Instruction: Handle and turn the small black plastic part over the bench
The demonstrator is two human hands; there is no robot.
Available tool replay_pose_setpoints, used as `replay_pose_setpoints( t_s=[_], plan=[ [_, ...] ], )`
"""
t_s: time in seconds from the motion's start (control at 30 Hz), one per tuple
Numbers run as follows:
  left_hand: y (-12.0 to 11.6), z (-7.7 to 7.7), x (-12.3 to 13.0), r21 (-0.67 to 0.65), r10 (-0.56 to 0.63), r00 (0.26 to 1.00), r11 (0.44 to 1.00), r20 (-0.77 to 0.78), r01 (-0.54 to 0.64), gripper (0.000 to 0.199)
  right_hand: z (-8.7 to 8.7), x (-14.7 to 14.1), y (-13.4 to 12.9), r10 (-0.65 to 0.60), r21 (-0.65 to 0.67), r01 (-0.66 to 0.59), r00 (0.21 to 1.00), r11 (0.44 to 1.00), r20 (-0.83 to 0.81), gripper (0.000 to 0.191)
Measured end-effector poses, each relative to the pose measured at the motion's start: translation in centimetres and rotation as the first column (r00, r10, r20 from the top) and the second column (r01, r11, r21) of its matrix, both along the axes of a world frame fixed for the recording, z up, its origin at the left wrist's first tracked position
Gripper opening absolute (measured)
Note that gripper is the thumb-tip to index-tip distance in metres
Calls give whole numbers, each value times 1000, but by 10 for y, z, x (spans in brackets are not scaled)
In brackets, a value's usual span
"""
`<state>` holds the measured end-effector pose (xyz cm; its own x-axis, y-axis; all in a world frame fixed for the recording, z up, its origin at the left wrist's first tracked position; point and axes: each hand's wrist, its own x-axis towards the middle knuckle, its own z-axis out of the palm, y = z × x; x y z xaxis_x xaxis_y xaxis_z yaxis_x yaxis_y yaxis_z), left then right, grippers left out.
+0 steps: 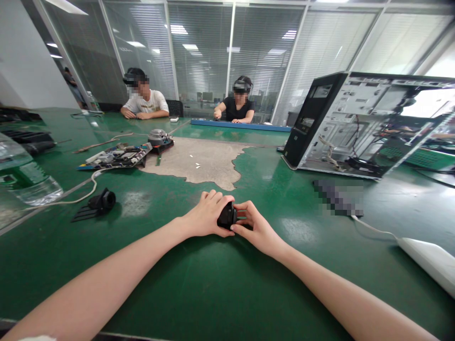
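From my head view I record, largest first, an open computer case (pixel 308 124) with an HP-type badge beyond and right of my hands, then my left hand (pixel 208 214) gripping, and my right hand (pixel 254 227) fingering, the black part (pixel 226 216) held between them.

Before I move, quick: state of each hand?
Left hand: closed around a small black part.
Right hand: thumb and fingertips closed on that part's right side.
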<state>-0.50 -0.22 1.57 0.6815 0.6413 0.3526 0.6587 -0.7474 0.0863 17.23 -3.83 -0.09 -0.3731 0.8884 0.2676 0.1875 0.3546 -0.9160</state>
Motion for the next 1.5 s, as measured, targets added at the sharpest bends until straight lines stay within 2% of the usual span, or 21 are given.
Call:
replay_pose_setpoints(
  t_s=[0.17, 0.37, 0.57, 0.77, 0.9, 1.07, 1.23, 1.37, 1.5],
  plan=[
    [0, 0, 0, -5, 7, 1000, 1000, -3, -7, 74, 2, 0, 0, -6, -24, 5, 1000, 1000, -23, 22],
    [0, 0, 1, -21, 14, 1000, 1000, 0, -14, 72, 2, 0, 1, -24, -60, 23, 1000, 998, -13, 32],
    [0, 1, 1, -18, 9, 1000, 1000, 1, -9, 72, -1, 1, -1, -5, 29, 5, 1000, 1000, 10, 31],
    [-1, 2, 0, -22, 8, 1000, 1000, 5, -8, 73, 0, -1, 1, -29, 11, 29, 999, 1000, -16, 20],
    [0, 1, 1, -24, 12, 1000, 1000, 3, -12, 73, 1, -1, 2, -40, -24, 40, 999, 999, -1, 29],
    [-1, 1, 1, -21, 18, 1000, 1000, -2, -18, 72, 1, 0, 0, -3, 15, 3, 1000, 1000, 15, 30],
    [-1, 0, 1, -16, 17, 1000, 1000, 3, -17, 74, 0, 0, 0, -11, 29, 12, 1000, 1000, -21, 17],
    [0, 0, 1, -12, 14, 1000, 1000, 3, -14, 73, 1, 0, 2, -32, -17, 32, 999, 999, -13, 24],
    [0, 0, 1, -5, 15, 1000, 1000, -6, -15, 74, 1, 1, 1, 11, -36, -11, 1000, 999, -6, 29]
  ],
)
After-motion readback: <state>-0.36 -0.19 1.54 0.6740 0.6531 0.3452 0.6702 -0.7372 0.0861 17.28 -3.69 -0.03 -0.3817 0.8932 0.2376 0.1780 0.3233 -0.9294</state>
